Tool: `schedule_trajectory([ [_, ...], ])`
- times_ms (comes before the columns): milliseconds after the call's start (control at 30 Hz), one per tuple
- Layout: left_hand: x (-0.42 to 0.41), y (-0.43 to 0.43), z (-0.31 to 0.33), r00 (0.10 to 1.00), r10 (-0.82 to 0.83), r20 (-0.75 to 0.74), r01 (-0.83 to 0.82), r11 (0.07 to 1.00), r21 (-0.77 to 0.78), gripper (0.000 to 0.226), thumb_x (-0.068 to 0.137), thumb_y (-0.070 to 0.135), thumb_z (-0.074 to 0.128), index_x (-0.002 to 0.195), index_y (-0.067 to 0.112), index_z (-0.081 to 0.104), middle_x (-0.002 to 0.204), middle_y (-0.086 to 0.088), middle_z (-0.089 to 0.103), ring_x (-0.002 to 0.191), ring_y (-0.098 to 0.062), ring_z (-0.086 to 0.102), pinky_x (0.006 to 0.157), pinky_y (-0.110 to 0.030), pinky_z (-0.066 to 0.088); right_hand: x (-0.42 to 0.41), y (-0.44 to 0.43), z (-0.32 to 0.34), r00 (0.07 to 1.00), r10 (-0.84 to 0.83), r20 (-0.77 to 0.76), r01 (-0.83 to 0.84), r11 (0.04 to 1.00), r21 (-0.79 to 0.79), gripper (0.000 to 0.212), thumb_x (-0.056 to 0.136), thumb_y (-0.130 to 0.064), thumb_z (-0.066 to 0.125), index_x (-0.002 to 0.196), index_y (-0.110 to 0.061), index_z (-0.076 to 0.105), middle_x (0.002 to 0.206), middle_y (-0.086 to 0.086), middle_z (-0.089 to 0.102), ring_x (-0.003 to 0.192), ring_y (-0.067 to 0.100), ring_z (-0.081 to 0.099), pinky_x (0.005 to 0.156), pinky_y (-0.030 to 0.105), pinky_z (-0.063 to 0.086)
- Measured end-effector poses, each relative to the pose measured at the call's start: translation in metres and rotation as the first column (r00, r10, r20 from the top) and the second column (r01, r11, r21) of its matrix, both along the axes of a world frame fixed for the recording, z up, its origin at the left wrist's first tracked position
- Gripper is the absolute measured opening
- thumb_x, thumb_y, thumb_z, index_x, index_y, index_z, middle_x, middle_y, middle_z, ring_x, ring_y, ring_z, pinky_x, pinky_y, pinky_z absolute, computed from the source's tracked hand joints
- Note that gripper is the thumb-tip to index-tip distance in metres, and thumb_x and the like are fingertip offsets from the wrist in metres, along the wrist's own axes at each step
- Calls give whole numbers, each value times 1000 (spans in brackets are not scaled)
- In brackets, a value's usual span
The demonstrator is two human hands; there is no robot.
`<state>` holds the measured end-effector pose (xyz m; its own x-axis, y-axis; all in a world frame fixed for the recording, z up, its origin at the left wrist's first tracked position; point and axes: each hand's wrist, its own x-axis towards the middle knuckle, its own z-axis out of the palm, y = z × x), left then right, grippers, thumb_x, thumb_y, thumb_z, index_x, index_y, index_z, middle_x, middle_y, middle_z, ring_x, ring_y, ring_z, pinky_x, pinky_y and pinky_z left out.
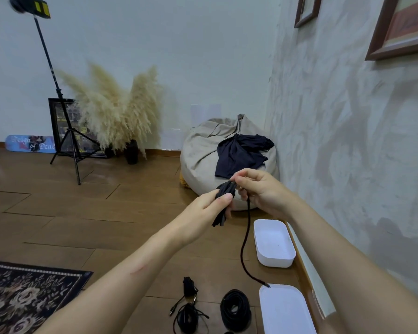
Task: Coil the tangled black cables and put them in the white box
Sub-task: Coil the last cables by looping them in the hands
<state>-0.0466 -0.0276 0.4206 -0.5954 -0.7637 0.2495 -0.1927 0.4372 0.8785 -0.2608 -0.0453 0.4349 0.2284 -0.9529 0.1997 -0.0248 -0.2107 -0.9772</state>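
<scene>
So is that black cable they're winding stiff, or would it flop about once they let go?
Probably floppy: the loose tail hangs from the cable bundle in a slack curve towards the floor. It seems light: the left hand and right hand hold it up by the fingers alone. Released, it might loosen, though the coil on the floor lies neatly round.
</scene>
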Motion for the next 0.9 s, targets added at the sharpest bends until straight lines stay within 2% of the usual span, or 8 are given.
schedule_trajectory([
  [167, 2, 0, 4, 999, -11, -34, 10, 1000, -11, 51, 103, 52, 42, 106, 4, 60, 88, 0, 63, 80, -16, 59, 75, -35, 45, 5, -2, -6, 996, -5, 90, 2, 1000, 31, 17, 89, -27, 65, 99, -15, 72, 77, -2, 62, 72, 13, 52, 71, 28, 41],
  [367, 1, 1, 5, 998, -3, -64, 3, 1000, -6, 47, 103, 49, 42, 104, 6, 61, 87, 0, 63, 79, -17, 59, 77, -36, 45, 7, -7, -13, 995, -67, 78, 63, 997, 44, 13, 98, -27, 64, 101, -17, 72, 93, 6, 64, 79, 12, 59, 78, 30, 47],
  [433, 1, 0, 6, 996, 6, -88, -7, 1000, -8, 45, 104, 49, 42, 103, 8, 61, 87, 0, 63, 81, -16, 59, 78, -34, 46, 9, -7, -14, 995, -78, 66, 76, 997, 31, 18, 96, -31, 65, 105, -16, 71, 93, 7, 64, 81, 15, 60, 83, 33, 48],
  [533, 0, 0, 7, 991, 32, -129, -32, 999, 3, 48, 107, 47, 42, 108, 4, 62, 88, 4, 64, 84, -11, 61, 78, -24, 47, 18, -7, -18, 994, -88, 70, 86, 996, 28, 28, 102, -30, 60, 116, -6, 68, 84, 6, 62, 82, 21, 58, 85, 35, 52],
  [633, 1, -1, 8, 985, 61, -159, -60, 998, 14, 50, 107, 45, 42, 107, -1, 62, 87, 5, 66, 85, -11, 63, 79, -24, 48, 34, -5, -20, 986, -118, 115, 114, 993, 40, 29, 107, -24, 53, 118, 0, 64, 75, 3, 61, 71, 19, 56, 82, 37, 52],
  [767, 2, -4, 9, 980, 84, -178, -80, 996, 26, 50, 104, 46, 42, 103, 1, 63, 88, -5, 66, 86, -22, 64, 82, -39, 49, 43, -7, -23, 989, -131, 61, 131, 991, 2, 21, 109, -21, 48, 109, -9, 66, 67, -5, 61, 62, 13, 58, 71, 31, 55],
  [900, 1, -4, 9, 967, 110, -228, -104, 994, 38, 53, 101, 46, 42, 104, -3, 62, 86, -5, 65, 83, -21, 64, 78, -34, 49, 48, -3, -24, 989, -147, -28, 146, 989, -30, 24, 110, -17, 41, 100, -5, 60, 61, -7, 56, 57, 5, 55, 61, 19, 50],
])
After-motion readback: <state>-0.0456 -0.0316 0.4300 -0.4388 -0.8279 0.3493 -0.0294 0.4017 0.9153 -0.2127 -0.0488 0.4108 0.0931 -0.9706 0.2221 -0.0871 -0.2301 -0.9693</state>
